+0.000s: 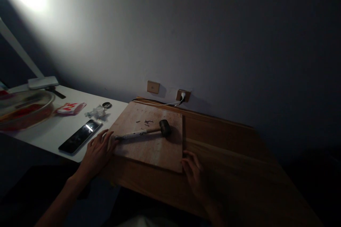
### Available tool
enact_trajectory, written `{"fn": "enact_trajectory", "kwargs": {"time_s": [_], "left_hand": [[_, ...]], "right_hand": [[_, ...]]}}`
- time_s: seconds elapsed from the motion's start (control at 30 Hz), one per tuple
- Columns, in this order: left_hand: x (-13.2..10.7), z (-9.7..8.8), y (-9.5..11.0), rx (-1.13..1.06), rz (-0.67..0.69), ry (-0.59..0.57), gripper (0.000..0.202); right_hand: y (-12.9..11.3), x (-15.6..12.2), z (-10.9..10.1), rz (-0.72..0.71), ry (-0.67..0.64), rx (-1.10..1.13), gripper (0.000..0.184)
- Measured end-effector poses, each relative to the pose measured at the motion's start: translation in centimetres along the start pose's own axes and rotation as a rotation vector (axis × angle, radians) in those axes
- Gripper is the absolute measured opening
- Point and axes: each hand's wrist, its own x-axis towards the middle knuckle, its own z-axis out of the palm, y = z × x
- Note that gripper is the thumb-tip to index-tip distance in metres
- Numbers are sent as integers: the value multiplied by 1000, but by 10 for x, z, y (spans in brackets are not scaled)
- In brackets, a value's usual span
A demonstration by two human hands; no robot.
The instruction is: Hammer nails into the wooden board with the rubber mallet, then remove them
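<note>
A square, pale wooden board [149, 152] lies on the brown table. Across it rests a rubber mallet [165, 128], its black head to the right and its worn, white-patched handle pointing left. Several small nail-like metal bits [147, 122] lie scattered behind the handle. My left hand [99, 148] is at the board's left edge, fingers loosely spread beside the mallet's handle end; whether they touch the handle is unclear. At the right front corner, my right hand [193, 170] has its fingertips against the board's edge, fingers apart. Shadow hides part of this hand.
On the white table [80, 95] at left are a phone [80, 137], crumpled clear plastic [98, 112], a small round dark item [107, 105], a red-and-white packet [69, 109], a clear bowl [29, 108] and a lamp base [43, 82]. A plugged wall socket [187, 95] has cables behind the board.
</note>
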Motion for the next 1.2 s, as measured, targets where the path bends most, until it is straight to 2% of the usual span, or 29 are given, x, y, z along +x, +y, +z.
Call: {"fn": "enact_trajectory", "kwargs": {"time_s": [0.1,0.2,0.43,0.6,0.7,0.8,0.97,1.2], "left_hand": [[-2,0,2,-51,-29,-6,45],[-4,0,6,-85,-53,-12,46],[-2,2,-1,-58,-47,-25,41],[7,4,0,-72,-109,-15,51],[10,2,8,-83,-156,-46,62],[8,0,19,-88,-134,-65,65],[1,-6,40,-139,-31,-53,64],[-3,-20,71,-306,134,-130,39]], "right_hand": [[11,-4,1,1,79,-24,31],[16,-6,2,-45,110,-78,21],[16,-6,14,-161,8,-146,36],[15,-7,15,-199,-30,-352,40],[10,-4,11,-205,-11,-479,41],[10,-1,7,-223,48,-516,35],[30,-4,-2,-200,187,-498,33],[61,-23,-31,-144,316,-520,41]]}}
